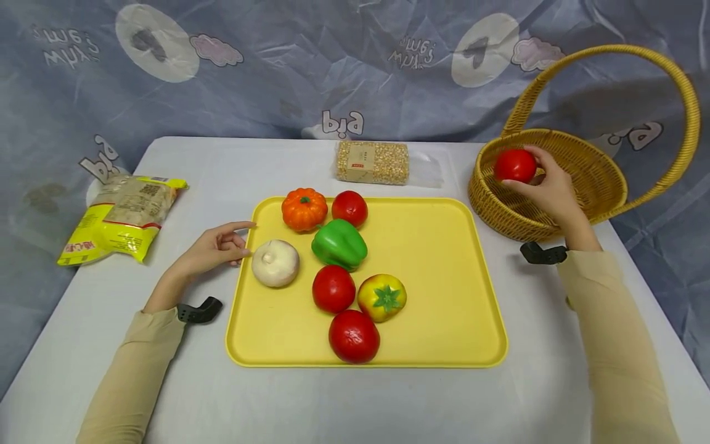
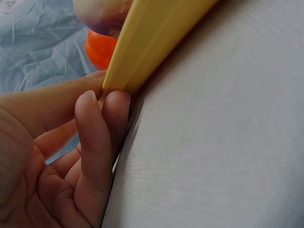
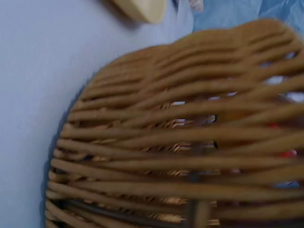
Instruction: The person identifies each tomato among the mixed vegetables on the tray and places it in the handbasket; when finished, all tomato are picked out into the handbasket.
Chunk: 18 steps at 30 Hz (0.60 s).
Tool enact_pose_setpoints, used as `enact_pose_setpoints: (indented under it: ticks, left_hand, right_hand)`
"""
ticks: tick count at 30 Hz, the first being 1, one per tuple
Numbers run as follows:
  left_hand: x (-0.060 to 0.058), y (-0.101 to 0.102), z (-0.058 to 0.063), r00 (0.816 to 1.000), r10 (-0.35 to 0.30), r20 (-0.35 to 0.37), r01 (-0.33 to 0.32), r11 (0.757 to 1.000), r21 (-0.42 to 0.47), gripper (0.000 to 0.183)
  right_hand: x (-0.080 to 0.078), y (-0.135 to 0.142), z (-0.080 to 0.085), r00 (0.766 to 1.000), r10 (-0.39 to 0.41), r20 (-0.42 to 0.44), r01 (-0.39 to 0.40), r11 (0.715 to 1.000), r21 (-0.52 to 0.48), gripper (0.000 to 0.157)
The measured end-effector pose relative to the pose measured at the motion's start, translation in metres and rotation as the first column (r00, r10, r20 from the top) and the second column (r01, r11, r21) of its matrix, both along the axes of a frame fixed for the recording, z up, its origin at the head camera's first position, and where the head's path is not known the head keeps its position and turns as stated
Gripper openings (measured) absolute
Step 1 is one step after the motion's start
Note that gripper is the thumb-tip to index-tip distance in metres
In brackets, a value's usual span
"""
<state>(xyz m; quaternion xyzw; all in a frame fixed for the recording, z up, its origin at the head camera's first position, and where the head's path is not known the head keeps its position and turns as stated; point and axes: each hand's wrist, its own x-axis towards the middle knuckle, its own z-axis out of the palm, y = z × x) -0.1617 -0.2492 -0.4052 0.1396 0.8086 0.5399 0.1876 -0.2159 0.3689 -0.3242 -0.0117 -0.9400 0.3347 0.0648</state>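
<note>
Thumb and fingers of my right hand [image 1: 549, 188] hold a smooth, round red tomato [image 1: 515, 166] over the open mouth of the wicker basket [image 1: 499, 213]. In the right wrist view, the woven basket wall [image 3: 156, 123] hides most of the hand and tomato. At the left rim of the yellow tray [image 1: 444, 277], my left hand [image 1: 213, 250] pinches the edge, seen close up in the left wrist view. Nearest to it lies a white mushroom-like vegetable [image 1: 275, 263]. Also on the tray are an orange pumpkin [image 1: 304, 209] and a green bell pepper [image 1: 339, 245].
Several round red pieces [image 1: 333, 289] and a yellow-red fruit with a green star-shaped leaf [image 1: 382, 298] share the tray. Behind it lies a bag of grains [image 1: 372, 163]. A yellow packet [image 1: 124, 216] rests at the far left. The basket's tall handle [image 1: 688, 117] arches up on the right.
</note>
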Motion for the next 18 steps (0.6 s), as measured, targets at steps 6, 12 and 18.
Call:
enact_pose_setpoints:
  ticks: [6, 12, 18]
  left_hand:
    - [0.001, 0.000, 0.000, 1.000, 0.007, 0.006, -0.007, 1.000, -0.005, 0.058]
    - [0.000, 0.000, -0.001, 1.000, 0.009, 0.002, -0.009, 1.000, -0.014, 0.059]
    - [0.000, -0.001, -0.001, 1.000, 0.008, -0.001, -0.008, 1.000, -0.007, 0.059]
  right_hand:
    - [-0.011, 0.011, -0.006, 0.993, -0.032, 0.114, 0.031, 0.999, 0.010, 0.082]
    - [-0.014, 0.027, -0.009, 0.985, -0.034, 0.169, 0.035, 0.999, -0.007, 0.082]
    - [-0.010, 0.051, -0.012, 0.977, -0.009, 0.211, -0.001, 0.999, 0.048, 0.084]
